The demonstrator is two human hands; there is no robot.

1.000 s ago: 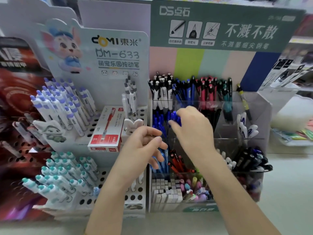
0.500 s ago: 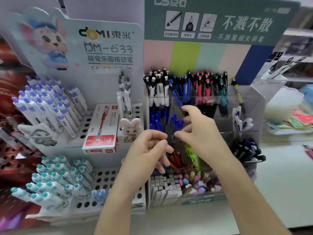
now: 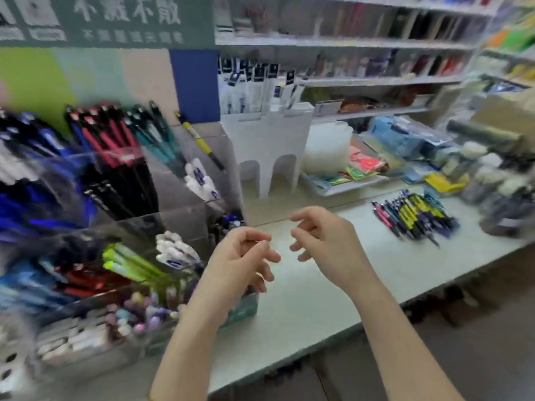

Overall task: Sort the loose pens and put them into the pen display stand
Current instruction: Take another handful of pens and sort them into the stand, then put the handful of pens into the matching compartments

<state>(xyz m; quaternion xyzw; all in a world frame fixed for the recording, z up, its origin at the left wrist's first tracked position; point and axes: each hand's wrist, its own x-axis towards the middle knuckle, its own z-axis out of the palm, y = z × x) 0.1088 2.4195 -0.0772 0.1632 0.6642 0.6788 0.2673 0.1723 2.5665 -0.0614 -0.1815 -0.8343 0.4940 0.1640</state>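
The pen display stand (image 3: 179, 198), a clear tiered case, is sitting on the left of the scene. Its far tiers are holding blue, red, teal and black pens, and one yellow pen (image 3: 199, 140) is leaning alone at its far right. Its nearer tiers are carrying lime-green pens (image 3: 127, 261), red ones and small pastel pieces, though blur is smearing much of this. A green header board (image 3: 115, 21) with white characters is rising behind it.

The loose pens (image 3: 414, 217) are lying in a mixed heap on the counter (image 3: 304, 308), far to the right, well apart from the stand and from both hands. Only a stretch of bare counter is lying between the heap and the right hand. Beyond the hands a white plastic divider (image 3: 269, 146) with arched cut-outs is standing just beside the stand. To its right a tray (image 3: 341, 188) is holding bright packets.

The counter is showing as a pale grey-green surface. Stocked shop shelves (image 3: 362, 79) are running along the far wall and the right side.

The left hand (image 3: 243, 261) is hovering at the stand's near right corner, its forearm crossing in front of that corner. Its fingers are loosely curled and holding nothing. The right hand (image 3: 324, 241) is hanging just beside it above the counter, back upward and fingers relaxed, and it is also holding nothing. The two hands are near each other but not touching.
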